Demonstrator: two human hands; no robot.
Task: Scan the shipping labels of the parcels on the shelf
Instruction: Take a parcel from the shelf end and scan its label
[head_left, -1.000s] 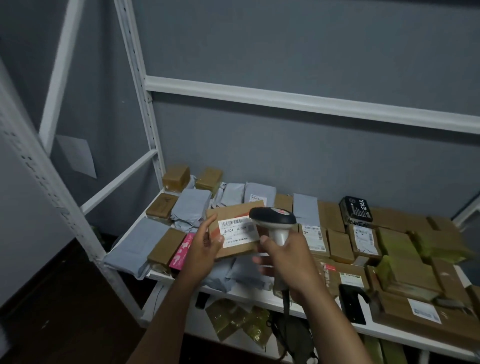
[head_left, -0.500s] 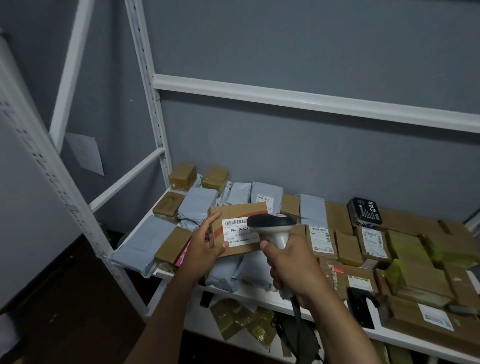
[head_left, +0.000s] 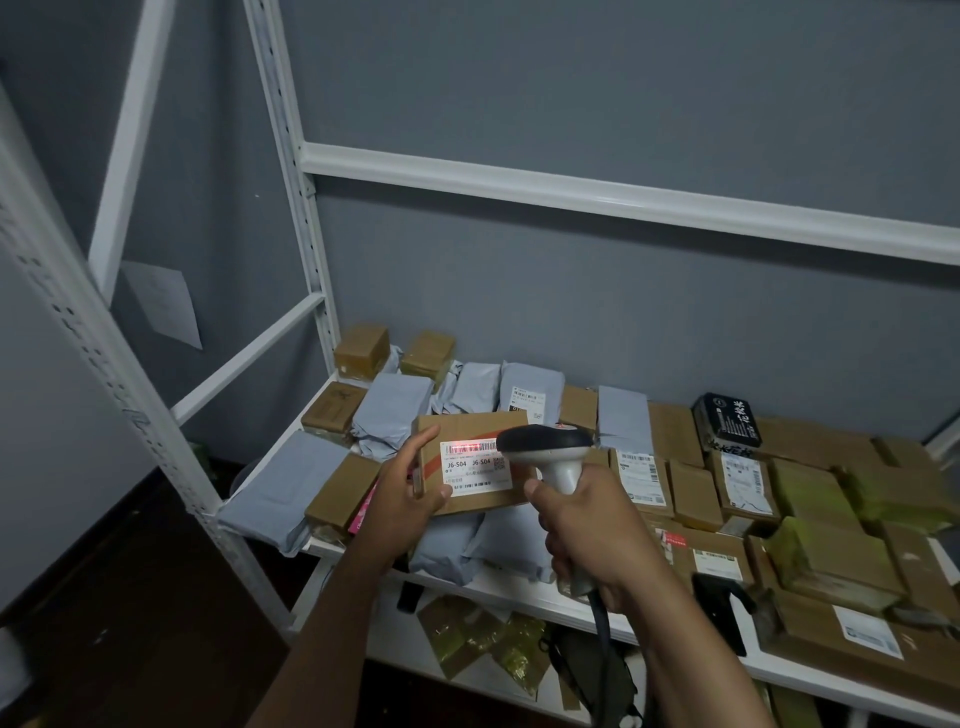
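- Left forearm reaches up from the bottom edge toward the middle of the view, wrist nearly straight.
- Left hand (head_left: 410, 491) grips the left end of a cardboard parcel (head_left: 470, 467) — thumb lies on the labelled face near its lower corner, fingers curl round the left edge.
- Right forearm comes in from the lower right, angled up and to the left.
- Right hand (head_left: 589, 535) is wrapped round the handle of a scanner (head_left: 550, 452) — fist tight, back of the hand facing the camera.
- The two hands sit close together, side by side, not touching.
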